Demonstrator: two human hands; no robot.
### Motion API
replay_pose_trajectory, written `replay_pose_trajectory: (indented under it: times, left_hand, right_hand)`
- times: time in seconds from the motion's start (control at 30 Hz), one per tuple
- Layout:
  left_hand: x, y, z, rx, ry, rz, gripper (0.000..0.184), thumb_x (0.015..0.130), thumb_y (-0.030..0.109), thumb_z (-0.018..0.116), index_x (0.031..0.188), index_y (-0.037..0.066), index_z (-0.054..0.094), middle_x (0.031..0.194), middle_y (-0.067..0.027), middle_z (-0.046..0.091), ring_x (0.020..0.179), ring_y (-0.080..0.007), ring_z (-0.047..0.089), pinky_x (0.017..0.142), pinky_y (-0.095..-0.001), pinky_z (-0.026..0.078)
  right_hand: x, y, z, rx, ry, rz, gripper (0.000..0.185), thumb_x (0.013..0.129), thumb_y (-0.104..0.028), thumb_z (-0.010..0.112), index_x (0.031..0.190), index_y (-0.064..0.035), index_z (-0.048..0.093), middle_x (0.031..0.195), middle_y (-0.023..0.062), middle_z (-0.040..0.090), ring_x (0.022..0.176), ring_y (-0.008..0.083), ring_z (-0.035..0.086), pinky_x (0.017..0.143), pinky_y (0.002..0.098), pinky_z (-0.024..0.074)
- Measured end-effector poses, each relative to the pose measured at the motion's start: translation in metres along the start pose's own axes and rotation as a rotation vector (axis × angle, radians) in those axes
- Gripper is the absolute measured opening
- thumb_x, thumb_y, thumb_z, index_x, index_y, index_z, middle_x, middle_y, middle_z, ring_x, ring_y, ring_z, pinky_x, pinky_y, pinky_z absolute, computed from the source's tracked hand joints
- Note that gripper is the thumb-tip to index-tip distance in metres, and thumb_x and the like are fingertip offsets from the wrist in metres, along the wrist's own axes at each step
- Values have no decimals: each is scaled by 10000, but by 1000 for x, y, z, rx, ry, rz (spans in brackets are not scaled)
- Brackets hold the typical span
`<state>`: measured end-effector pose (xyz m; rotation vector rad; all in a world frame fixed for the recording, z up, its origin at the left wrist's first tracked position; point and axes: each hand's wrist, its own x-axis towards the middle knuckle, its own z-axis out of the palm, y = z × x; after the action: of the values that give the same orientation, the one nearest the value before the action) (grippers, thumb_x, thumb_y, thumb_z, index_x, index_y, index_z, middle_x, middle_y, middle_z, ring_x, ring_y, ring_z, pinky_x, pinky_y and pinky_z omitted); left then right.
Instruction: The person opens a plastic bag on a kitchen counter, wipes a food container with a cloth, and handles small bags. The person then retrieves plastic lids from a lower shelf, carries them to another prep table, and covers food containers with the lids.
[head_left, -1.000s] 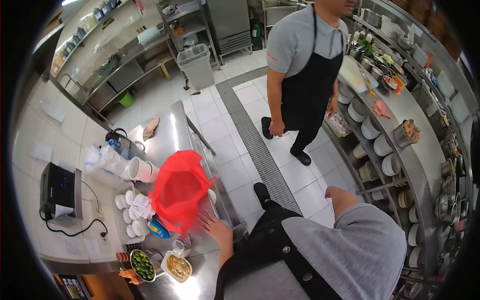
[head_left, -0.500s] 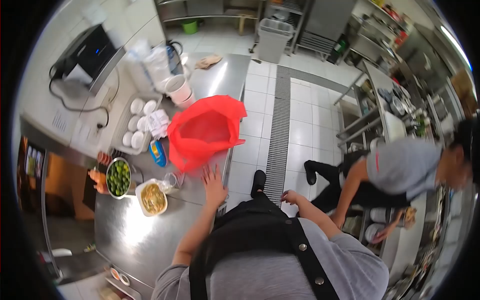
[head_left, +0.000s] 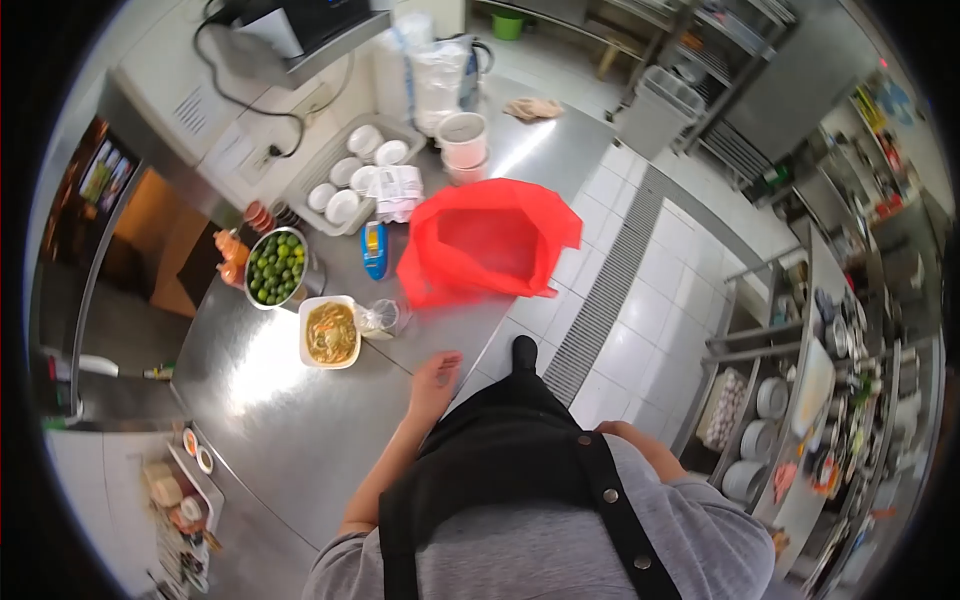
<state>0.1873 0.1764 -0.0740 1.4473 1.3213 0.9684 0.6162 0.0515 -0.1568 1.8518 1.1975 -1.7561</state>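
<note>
My left hand hovers over the steel counter's near edge with its fingers loosely bent and nothing in them. Just beyond it stands a red bag, its mouth gaping upward. To the hand's left are a white square container of noodle-like food and a small clear plastic cup or bag beside it. My right hand is low at my side against the black apron; its fingers are hidden.
On the counter are a metal pot of green limes, a blue object with a yellow label, a grey tray with white cups and stacked tubs. Shelves with bowls stand right, across the tiled floor.
My view has turned right. My left hand has drawn back from near the bag, its spread fingers now bent. My right hand has dropped closer to my body. The co-worker is out of view.
</note>
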Motion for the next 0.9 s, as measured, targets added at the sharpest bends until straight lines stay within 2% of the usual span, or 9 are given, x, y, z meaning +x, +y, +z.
replay_pose_trajectory:
  times: [0.13, 0.2, 0.3, 0.37, 0.4, 0.5, 0.6, 0.73, 0.9]
  left_hand:
    - [16, 15, 7, 45, -41, 55, 243, 848, 23, 595, 1090, 3, 600, 1024, -137, 650, 933, -240, 648, 826, -324, 506]
    - [23, 14, 7, 81, -27, 34, 244, 853, 38, 591, 1095, 7, 600, 1006, -147, 650, 917, -257, 650, 810, -338, 515]
    - [34, 8, 12, 112, -8, -43, 237, 859, 52, 584, 1092, 8, 602, 997, -142, 657, 903, -257, 657, 804, -345, 522]
    - [39, 10, 8, 106, 9, -146, 225, 869, 78, 579, 1078, -1, 601, 1012, -137, 660, 905, -248, 662, 809, -345, 526]
    - [42, 13, 8, 122, 23, -142, 228, 867, 87, 580, 1079, 7, 601, 1008, -136, 660, 894, -253, 662, 799, -350, 527]
    - [61, 21, 16, 215, 136, -120, 241, 860, 112, 577, 1089, 40, 600, 986, -137, 660, 853, -272, 658, 760, -371, 524]
    - [76, 41, 23, 302, 310, -137, 252, 848, 119, 570, 1094, 74, 596, 939, -124, 649, 790, -282, 642, 720, -391, 506]
    - [62, 59, 43, 267, 597, -211, 217, 851, 124, 563, 1058, 64, 588, 912, -111, 631, 777, -271, 629, 716, -384, 499]
    - [8, 44, 96, 233, 763, -352, 197, 848, 89, 558, 1040, 46, 579, 904, -113, 620, 782, -260, 617, 708, -375, 495]
  right_hand:
    - [126, 11, -63, 118, -153, 430, 379, 787, -264, 690, 1088, -39, 640, 925, 96, 678, 776, 212, 654, 683, 386, 543]
    - [190, 11, -120, -139, -71, 211, 307, 800, -231, 662, 1030, -28, 641, 840, 116, 670, 700, 206, 652, 630, 356, 528]
    - [218, -71, -212, -172, 1067, -267, 237, 787, -155, 633, 948, 17, 621, 768, 194, 656, 687, 329, 640, 650, 433, 506]
    - [197, -162, -288, 118, 1375, -468, 208, 850, -149, 561, 907, 44, 615, 896, 238, 649, 814, 374, 625, 732, 418, 481]
    - [204, -194, -326, 132, 1513, -671, 144, 874, -105, 545, 857, 20, 614, 815, 176, 630, 757, 303, 594, 719, 380, 473]
    - [163, -308, -391, 151, 1250, -853, 134, 899, -76, 529, 956, -8, 630, 908, 116, 657, 837, 229, 604, 787, 347, 477]
    - [175, -404, -449, 152, 1227, -1205, 181, 926, -156, 546, 1000, -21, 642, 907, 55, 638, 847, 167, 584, 760, 302, 477]
    - [67, -538, -370, 337, 899, -1492, 195, 920, -215, 603, 950, -23, 630, 864, 28, 598, 777, 124, 533, 705, 266, 447]
    - [-40, -595, -214, 125, 586, -1733, 144, 923, -150, 580, 928, -8, 607, 807, 29, 554, 716, 119, 492, 659, 253, 416]
